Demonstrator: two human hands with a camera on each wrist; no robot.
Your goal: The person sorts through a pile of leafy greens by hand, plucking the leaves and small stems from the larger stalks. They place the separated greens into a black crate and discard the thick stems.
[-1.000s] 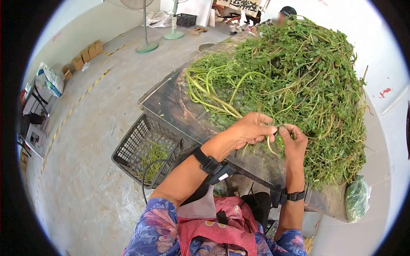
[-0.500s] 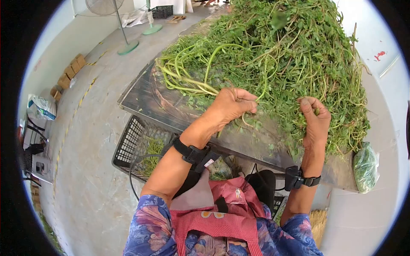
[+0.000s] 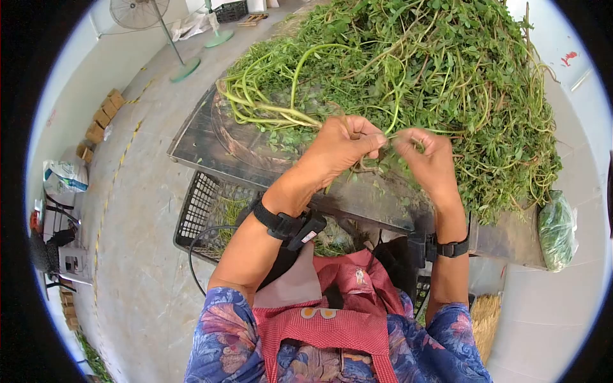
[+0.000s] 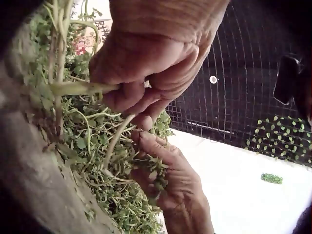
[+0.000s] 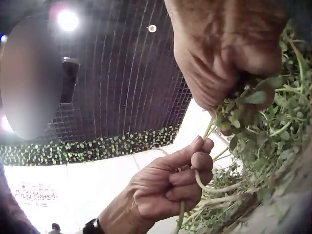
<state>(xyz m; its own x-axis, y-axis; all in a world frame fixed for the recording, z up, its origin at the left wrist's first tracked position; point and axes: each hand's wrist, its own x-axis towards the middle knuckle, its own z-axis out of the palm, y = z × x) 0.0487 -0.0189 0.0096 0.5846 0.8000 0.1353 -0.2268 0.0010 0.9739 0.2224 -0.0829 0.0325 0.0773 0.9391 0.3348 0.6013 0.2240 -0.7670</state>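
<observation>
Over the table's near edge, the left hand (image 3: pixel 345 145) grips pale green stems, a thick one running out to its left. Thumb and forefinger of that hand (image 5: pixel 173 183) pinch a thin stem in the right wrist view. Close beside it, the right hand (image 3: pixel 429 159) pinches the same thin stem; small leafy sprigs (image 5: pixel 234 114) are tucked in its curled fingers. From the left wrist view, the fingertips of the left hand (image 4: pixel 151 63) and right hand (image 4: pixel 175 185) nearly meet. Behind both hands lies a large heap of leafy green stems (image 3: pixel 447 76).
A black plastic crate (image 3: pixel 198 210) with green stems stands below the table's left edge (image 3: pixel 204 137). At the table's right end is a clear bag of greens (image 3: pixel 557 231). Fans (image 3: pixel 185 69) and cardboard boxes (image 3: pixel 102 118) stand on the floor further off.
The right hand first moved away to the right from the left hand, then came back beside it. The left hand keeps its grip on the stems. The head view has tilted down.
</observation>
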